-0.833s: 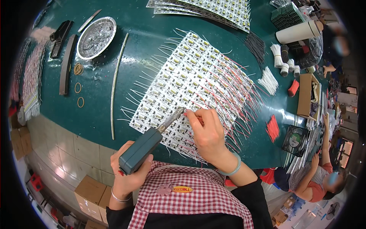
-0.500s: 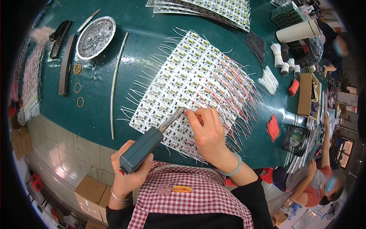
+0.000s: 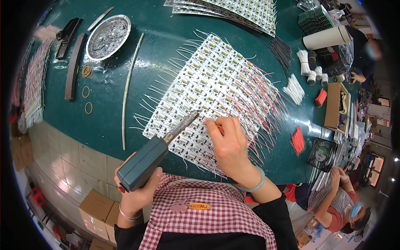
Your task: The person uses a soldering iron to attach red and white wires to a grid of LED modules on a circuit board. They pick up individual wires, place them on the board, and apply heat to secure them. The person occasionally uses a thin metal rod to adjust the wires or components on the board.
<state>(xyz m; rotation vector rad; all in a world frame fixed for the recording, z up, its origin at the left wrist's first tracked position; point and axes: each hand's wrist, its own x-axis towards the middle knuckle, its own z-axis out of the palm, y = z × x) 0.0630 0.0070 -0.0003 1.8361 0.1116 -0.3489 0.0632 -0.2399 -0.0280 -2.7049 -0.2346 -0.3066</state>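
My left hand is wrapped round the dark green handle of a soldering iron. Its metal tip points up and right, over the middle of a panel of small LED circuit boards. White wires stick out along the panel's left side, and red wires fan out on its right. My right hand is closed just above the panel, a short way right of the iron's tip. Red wires show between its fingers; how many is hidden.
At the upper left stand a metal bowl of solder scraps and several rubber bands. More panels are stacked at the far edge. Bundled wires, a box and a fan lie on the right. Two co-workers are beyond.
The soldering iron has drawn back down and left, so its tip is farther from my right fingertips. My right hand has barely shifted. A co-worker at the right has lowered a raised arm.
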